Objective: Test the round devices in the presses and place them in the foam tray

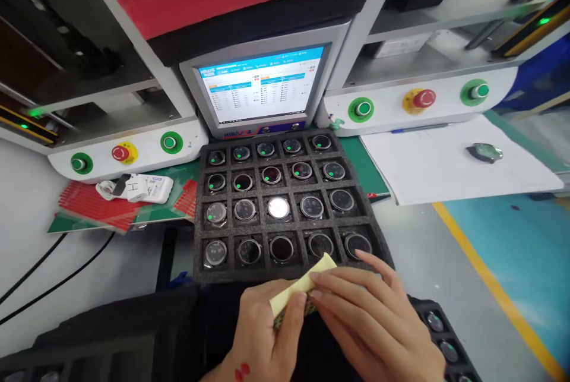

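A person's left hand [262, 334] and right hand [369, 322] meet at the bottom of the head-camera view over a pale yellow strip [303, 281] of thin, paper-like material, held just in front of the near edge of a black foam tray [199, 233]. The left hand is closed on the strip, thumb pressed against its lower end, where a small patterned piece, too blurred to identify, shows beneath it. The right hand's fingers lie straight and together across the strip's side; its thumb is hidden, so whether this hand grips or only rests there cannot be told. The strip's upper corner tilts up and away, overlapping the tray's front rim. The tray has twenty square pockets in four rows, each holding one of the round watch cases [278, 208], the one in the middle shining bright white. Behind the tray stands a grey-framed monitor [262, 88] showing blue and white tables, flanked by white machine panels carrying a round green button [362, 109] and a red stop button [424, 98]. To the right a white sheet [436, 168] lies on the green surface [356, 159] with a single dark watch [484, 152] on it. A small white device [142, 188] rests at left.
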Motion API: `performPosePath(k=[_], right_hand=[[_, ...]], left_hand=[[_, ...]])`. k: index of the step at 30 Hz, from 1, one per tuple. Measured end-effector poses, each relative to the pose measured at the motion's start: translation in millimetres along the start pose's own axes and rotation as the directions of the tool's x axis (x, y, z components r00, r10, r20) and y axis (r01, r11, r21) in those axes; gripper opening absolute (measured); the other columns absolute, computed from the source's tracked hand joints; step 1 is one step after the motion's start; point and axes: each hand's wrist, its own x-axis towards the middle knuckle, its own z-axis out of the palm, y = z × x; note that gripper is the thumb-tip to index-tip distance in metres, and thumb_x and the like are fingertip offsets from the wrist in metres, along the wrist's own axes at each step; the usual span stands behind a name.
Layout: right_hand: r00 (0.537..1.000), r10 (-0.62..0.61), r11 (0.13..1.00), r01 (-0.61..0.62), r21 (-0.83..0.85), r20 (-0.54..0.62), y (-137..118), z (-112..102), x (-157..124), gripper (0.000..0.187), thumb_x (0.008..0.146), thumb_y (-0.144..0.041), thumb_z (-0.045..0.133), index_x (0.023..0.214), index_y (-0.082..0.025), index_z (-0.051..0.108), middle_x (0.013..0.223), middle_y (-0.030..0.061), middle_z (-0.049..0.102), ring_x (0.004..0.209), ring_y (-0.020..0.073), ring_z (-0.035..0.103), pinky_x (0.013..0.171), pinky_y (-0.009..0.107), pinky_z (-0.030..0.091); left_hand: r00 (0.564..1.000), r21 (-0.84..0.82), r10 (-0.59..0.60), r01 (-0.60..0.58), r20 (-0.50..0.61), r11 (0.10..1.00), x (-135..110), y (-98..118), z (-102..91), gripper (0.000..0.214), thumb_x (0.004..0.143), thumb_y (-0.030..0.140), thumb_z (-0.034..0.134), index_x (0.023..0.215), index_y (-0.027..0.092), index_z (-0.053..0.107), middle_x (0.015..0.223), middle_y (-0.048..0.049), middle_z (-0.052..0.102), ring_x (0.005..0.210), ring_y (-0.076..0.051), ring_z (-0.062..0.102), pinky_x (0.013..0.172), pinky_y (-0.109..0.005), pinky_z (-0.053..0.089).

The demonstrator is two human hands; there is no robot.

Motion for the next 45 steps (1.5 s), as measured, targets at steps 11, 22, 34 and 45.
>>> performPosePath(k=[11, 22, 34, 45], right_hand=[[0.77, 0.625, 0.776, -0.631, 0.009, 0.127, 130.5, -3.7, 26.5, 0.031, 0.082, -0.049, 0.054, 0.07, -0.021, 0.064, 0.066, 0.0047, 0.067, 0.058, 0.0197, 0.062, 0.053, 0.031, 0.048], [0.658, 0.695, 0.711, -0.688, -0.143, 0.29, 131.3, 8.3, 35.8, 0.026, 0.072, -0.041, 0.054, 0.061, -0.02, 0.063, 0.051, 0.0012, 0.058, 0.047, 0.0155, 0.052, 0.046, 0.027, 0.036], [0.982, 0.17, 0.981, -0.177, 0.077, 0.084, 51.9, -2.9, 37.8, 0.01, 0.086, -0.01, 0.06, 0.085, -0.019, 0.063, 0.078, 0.0023, 0.065, 0.073, 0.0147, 0.062, 0.065, 0.027, 0.053], [0.987, -0.045, 0.977, 0.011, 0.213, 0.155, 8.7, 24.3, 30.5, 0.014, 0.091, -0.007, 0.057, 0.094, -0.015, 0.068, 0.086, 0.0032, 0.073, 0.079, 0.0156, 0.065, 0.076, 0.035, 0.055]], left_hand=[[0.892, -0.106, -0.445, 0.452, 0.08, 0.886, 0.6, -23.2, -17.8, 0.028, 0.082, 0.05, 0.063, 0.085, 0.026, 0.077, 0.08, -0.0032, 0.073, 0.081, -0.023, 0.067, 0.07, -0.028, 0.056], [0.777, -0.125, -0.617, 0.629, 0.126, 0.767, 5.2, -31.6, -15.0, 0.043, 0.079, 0.06, 0.062, 0.081, 0.019, 0.075, 0.086, -0.0068, 0.068, 0.087, -0.024, 0.062, 0.079, -0.03, 0.051], [0.763, -0.23, -0.645, 0.634, 0.035, 0.738, 9.8, -24.2, -9.4, 0.04, 0.074, 0.056, 0.069, 0.071, 0.017, 0.073, 0.07, -0.0038, 0.067, 0.067, -0.019, 0.059, 0.06, -0.026, 0.047], [0.876, -0.301, -0.465, 0.481, 0.129, 0.823, 10.8, -9.0, -9.3, 0.034, 0.087, 0.048, 0.059, 0.077, 0.021, 0.076, 0.077, -0.0049, 0.074, 0.077, -0.021, 0.067, 0.065, -0.025, 0.053]])
